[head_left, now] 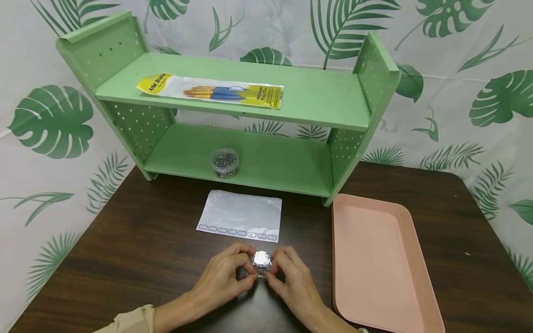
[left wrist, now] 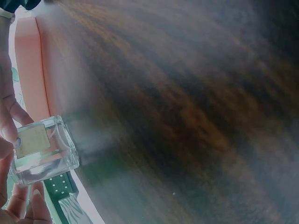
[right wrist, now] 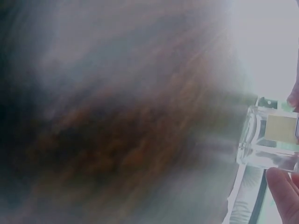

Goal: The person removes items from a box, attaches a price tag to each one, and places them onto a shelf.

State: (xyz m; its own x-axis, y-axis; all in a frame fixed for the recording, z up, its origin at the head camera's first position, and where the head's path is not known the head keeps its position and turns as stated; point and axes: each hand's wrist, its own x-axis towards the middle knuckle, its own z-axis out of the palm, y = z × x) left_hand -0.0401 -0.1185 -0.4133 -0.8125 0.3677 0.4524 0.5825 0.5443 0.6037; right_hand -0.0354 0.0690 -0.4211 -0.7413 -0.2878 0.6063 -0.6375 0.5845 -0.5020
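A small square clear glass bottle (head_left: 262,260) with a shiny silver top stands close over the dark table between both hands. Fingers and thumb of the left hand (head_left: 228,272) pinch its left side. From the opposite side the right hand (head_left: 293,279) grips it in the same way, with thumb and fingers curled. In the left wrist view the thick clear glass base (left wrist: 65,149) and a pale yellowish label (left wrist: 33,141) show. The right wrist view also catches the bottle (right wrist: 261,158) at its edge, fingertips right at its sides.
Just behind the hands lies a white sheet (head_left: 243,213) with a row of small labels. A pink tray (head_left: 374,259) sits at the right. The green shelf (head_left: 287,159) at the back bears a tub of small metal pieces (head_left: 225,163) and a packet of paintbrushes (head_left: 216,91).
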